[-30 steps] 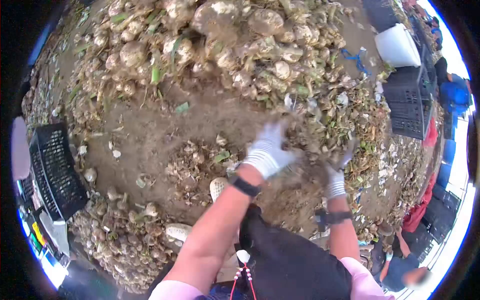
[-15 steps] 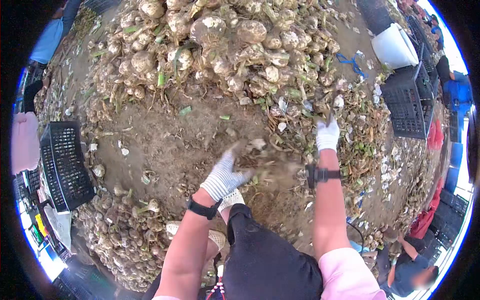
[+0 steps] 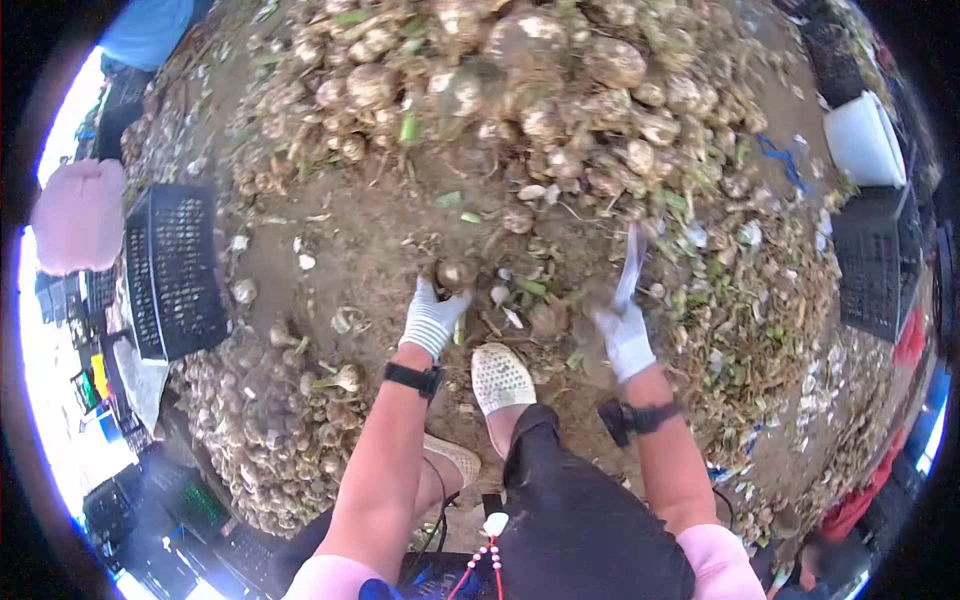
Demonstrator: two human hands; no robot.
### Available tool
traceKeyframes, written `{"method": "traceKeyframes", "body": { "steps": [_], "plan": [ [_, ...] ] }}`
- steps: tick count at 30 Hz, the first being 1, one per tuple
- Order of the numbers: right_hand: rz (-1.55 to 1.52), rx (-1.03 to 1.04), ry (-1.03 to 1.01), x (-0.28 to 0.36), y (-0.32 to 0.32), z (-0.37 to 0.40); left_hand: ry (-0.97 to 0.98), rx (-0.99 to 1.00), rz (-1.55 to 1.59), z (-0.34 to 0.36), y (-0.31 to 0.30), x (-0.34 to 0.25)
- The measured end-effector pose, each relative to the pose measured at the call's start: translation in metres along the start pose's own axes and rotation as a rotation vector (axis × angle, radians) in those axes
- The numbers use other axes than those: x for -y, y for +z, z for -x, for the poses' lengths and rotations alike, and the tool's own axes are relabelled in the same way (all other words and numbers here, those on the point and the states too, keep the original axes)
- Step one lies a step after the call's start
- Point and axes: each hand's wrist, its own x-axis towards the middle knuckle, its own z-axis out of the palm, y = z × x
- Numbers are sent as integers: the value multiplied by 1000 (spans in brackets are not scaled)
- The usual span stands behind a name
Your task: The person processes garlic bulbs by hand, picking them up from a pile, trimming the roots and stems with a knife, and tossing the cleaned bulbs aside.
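My left hand, in a striped glove, is closed round a garlic bulb low over the soil. My right hand, in a white glove, grips a bladed tool whose blade points up and away from me; its details are blurred. Between the hands, loose garlic and stalk scraps lie on the ground. A large heap of garlic with roots and stems rises in front. A second garlic pile lies at the lower left, beside my left forearm.
Black crates stand at the left and the right. A white bucket is at the upper right, near a blue strap. Leaf trimmings cover the ground at right. Parts of other people show at the edges.
My left hand has moved up slightly and now has a bulb. My right hand has come lower and closer to me, with the blade now clearly visible. The whole view has shifted.
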Motion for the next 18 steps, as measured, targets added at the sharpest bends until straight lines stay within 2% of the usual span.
{"method": "traceKeyframes", "body": {
  "steps": [1, 2, 3, 4, 5, 6, 7, 8, 10, 11, 12, 13, 15, 16, 17, 18],
  "plan": [
    [164, 17, 54, -18, -1, 5, -60, -6, 46, -2, -8, 2],
    [168, 88, 91, -3, 6, 22, -120, -15, 92, -3, -16, 0],
    [276, 88, -83, -22, 0, 24, -50, -86, -54, 3, -26, 2],
    [289, 38, -59, -39, -6, 25, 18, -156, -202, 9, -34, 3],
    [303, -14, -31, -46, -7, 29, 2, -166, -208, 14, -39, 9],
    [184, -26, 52, -50, -10, 36, -9, -162, -46, 17, -39, 14],
    [66, -43, 129, -46, -12, 43, -111, -137, 303, 13, -35, 23],
    [155, -9, 108, -60, -24, 40, -221, -154, 649, 9, -30, 28],
    [514, -248, 109, -62, -61, 32, -183, -136, 295, -4, -1, 32],
    [410, -228, 159, -70, -105, 24, 78, -109, -588, 3, 18, 7],
    [177, -273, 122, -57, -126, 27, -51, -128, -741, 7, 31, -25],
    [833, -336, 118, -57, -164, 18, -180, -148, -887, 8, 39, -52],
    [217, -508, -108, -107, -281, -18, -232, -118, -863, 4, 35, -55],
    [805, -716, 37, -67, -276, -10, -191, -33, -688, 1, 22, -45],
    [894, -545, 167, -35, -274, -12, -143, 50, -517, -2, 15, -39],
    [671, -515, 57, -31, -262, -12, -56, 39, -283, -3, 11, -18]
  ]
}}
